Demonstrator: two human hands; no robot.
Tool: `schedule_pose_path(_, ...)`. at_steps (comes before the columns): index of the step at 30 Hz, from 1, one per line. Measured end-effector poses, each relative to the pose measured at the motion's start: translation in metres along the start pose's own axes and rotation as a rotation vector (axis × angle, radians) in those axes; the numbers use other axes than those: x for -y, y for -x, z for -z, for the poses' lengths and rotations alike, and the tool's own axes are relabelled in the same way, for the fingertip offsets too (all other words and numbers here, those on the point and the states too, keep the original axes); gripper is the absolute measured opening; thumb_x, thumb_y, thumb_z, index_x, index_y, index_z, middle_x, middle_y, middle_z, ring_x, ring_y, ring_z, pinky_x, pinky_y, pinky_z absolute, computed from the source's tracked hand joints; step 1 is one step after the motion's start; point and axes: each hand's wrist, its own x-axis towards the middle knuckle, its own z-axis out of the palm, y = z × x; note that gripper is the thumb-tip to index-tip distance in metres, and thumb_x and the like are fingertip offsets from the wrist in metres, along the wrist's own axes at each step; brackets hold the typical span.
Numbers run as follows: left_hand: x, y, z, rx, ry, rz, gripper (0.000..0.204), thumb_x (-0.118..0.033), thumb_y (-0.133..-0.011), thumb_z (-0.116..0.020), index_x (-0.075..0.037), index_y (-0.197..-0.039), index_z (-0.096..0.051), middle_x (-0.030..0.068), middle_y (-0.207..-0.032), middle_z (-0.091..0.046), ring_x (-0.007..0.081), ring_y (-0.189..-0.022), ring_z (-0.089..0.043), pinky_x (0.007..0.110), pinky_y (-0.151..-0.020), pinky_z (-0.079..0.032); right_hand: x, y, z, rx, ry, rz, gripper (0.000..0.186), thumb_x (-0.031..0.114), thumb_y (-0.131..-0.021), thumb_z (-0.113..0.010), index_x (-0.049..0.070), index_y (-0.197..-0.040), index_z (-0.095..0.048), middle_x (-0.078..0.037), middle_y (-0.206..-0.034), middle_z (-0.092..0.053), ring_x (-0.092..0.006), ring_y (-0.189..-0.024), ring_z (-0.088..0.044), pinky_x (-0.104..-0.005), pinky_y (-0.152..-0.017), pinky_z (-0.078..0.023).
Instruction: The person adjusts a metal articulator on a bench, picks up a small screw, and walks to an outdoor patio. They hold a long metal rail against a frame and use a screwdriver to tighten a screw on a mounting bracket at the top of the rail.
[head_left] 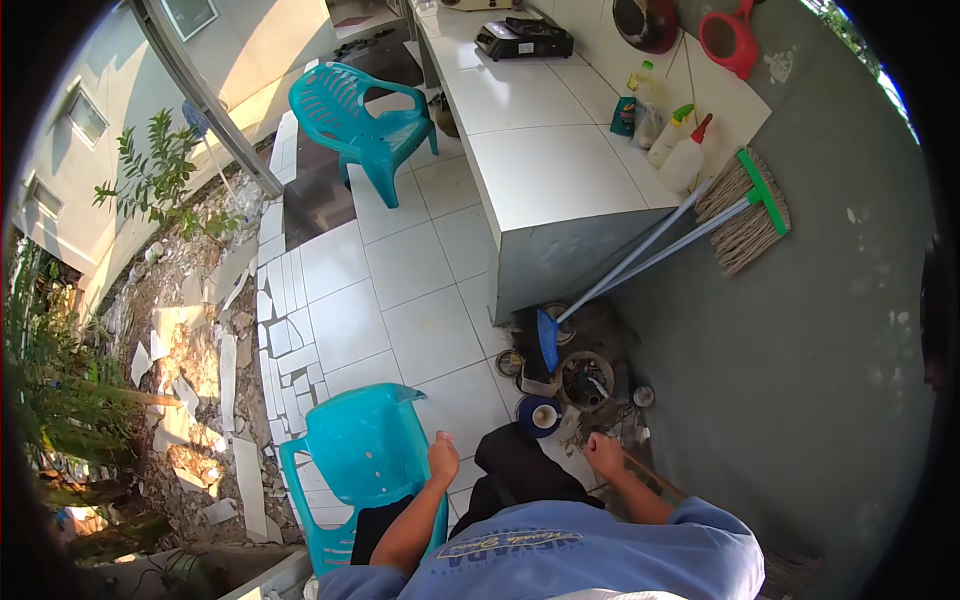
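My left hand [443, 458] is curled into a fist beside the teal plastic chair [365, 450], in front of my dark trousers [525, 465]. No object shows in it. To the right, my right hand [604, 458] is also closed, and nothing sticks out of it. A thin wooden stick [655, 474] runs behind my right forearm; the hand does not appear to grip it. Below and ahead of my hands stand a round blue container [539, 416] and a pot [587, 381] with something pale inside, both on the floor.
A white-tiled counter [560, 160] holds a black scale-like device [524, 38] and spray bottles [685, 160]. Mops with green heads [763, 195] and a blue-ended tool [548, 340] lean by the grey wall [780, 350]. Another teal chair [365, 120] stands farther off. Rubble [190, 370] borders the left.
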Motion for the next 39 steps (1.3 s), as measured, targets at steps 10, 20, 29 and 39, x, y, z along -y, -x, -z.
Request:
schedule_pose_path(10, 0.178, -0.041, 0.069, 0.021, -0.089, 0.573, 0.023, -0.018, -0.081, -0.060, -0.001, -0.097, -0.063, 0.0236, -0.082, -0.067, 0.0447, -0.081, -0.065, 0.052, -0.072, -0.049, 0.276, -0.238, -0.027, 0.232, -0.091, 0.361, 0.042, 0.034, -0.095, -0.060, 0.001, -0.070, -0.059, -0.021, -0.064, -0.060, -0.0437, -0.067, -0.061, -0.0509, -0.062, -0.047)
schedule_pose_path(20, 0.124, -0.238, 0.152, 0.131, 0.528, 0.839, 0.020, -0.016, -0.084, -0.059, -0.001, -0.095, -0.064, 0.0206, -0.081, -0.068, 0.0364, -0.073, -0.065, 0.044, -0.062, -0.047, 0.554, -0.503, -0.044, 0.367, -0.218, 0.449, 0.018, 0.018, -0.097, -0.057, 0.003, -0.090, -0.064, -0.015, -0.069, -0.064, -0.0354, -0.066, -0.064, -0.0426, -0.063, -0.050)
schedule_pose_path(29, 0.189, -0.457, 0.211, 0.034, 0.565, 0.921, 0.018, -0.013, -0.086, -0.058, -0.002, -0.098, -0.064, 0.0175, -0.080, -0.069, 0.0277, -0.063, -0.064, 0.035, -0.050, -0.045, 0.827, -0.699, -0.154, 0.465, -0.037, 0.880, 0.032, 0.031, -0.094, -0.065, 0.002, -0.080, -0.067, -0.011, -0.061, -0.062, -0.0281, -0.054, -0.059, -0.0376, -0.055, -0.046)
schedule_pose_path(39, 0.358, -0.833, 0.500, -0.266, 0.720, 1.036, 0.020, -0.011, -0.092, -0.053, -0.002, -0.108, -0.061, 0.0126, -0.080, -0.069, 0.0186, -0.060, -0.065, 0.028, -0.043, -0.045, 1.059, -0.890, -0.246, 0.364, -0.221, 0.936, 0.007, 0.009, -0.086, -0.068, 0.003, -0.090, -0.065, -0.010, -0.087, -0.061, -0.0241, -0.069, -0.063, -0.0364, -0.062, -0.051)
